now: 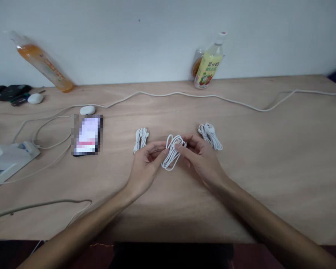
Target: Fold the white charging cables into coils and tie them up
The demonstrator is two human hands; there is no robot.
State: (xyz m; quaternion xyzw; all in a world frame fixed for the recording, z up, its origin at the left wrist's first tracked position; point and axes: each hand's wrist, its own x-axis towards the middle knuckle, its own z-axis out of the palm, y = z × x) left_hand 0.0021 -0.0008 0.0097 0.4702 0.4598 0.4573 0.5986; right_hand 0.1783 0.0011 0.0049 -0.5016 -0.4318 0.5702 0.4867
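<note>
A coiled white cable (pixel 172 154) is held over the middle of the wooden table (pixel 268 149). My left hand (pixel 145 164) pinches its left side with thumb and fingers. My right hand (pixel 201 158) grips its right side near the top. Two more coiled white cables lie on the table: one (pixel 140 139) just left of my hands, the other (pixel 210 135) just right of them. Neither hand touches those.
A phone (pixel 87 135) lies to the left, with a white earbud case (pixel 87 110) behind it. A long white cord (pixel 212 97) crosses the back. Two drink bottles (pixel 208 65) (pixel 44 63) stand against the wall. A white charger and papers (pixel 5 157) sit at far left.
</note>
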